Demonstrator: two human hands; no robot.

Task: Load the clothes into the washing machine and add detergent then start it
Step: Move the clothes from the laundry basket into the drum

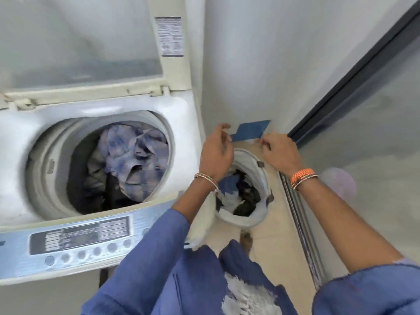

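The top-loading washing machine [188, 123] stands at the left with its lid [86, 42] raised. Blue-patterned and dark clothes [134, 160] lie piled in its drum. On the floor to its right stands a white laundry basket [261, 171] holding more clothes [236, 192], blue, white and dark. My left hand [217, 153] hovers above the basket's left rim, fingers loosely apart and holding nothing. My right hand [280, 154] hovers above its right rim, fingers curled downward and also empty. No detergent is in view.
The machine's control panel [79, 238] with a row of round buttons faces me at the lower left. A dark-framed glass sliding door [363, 64] runs along the right. A blue patch [250, 130] sits at the wall's foot. The floor gap is narrow.
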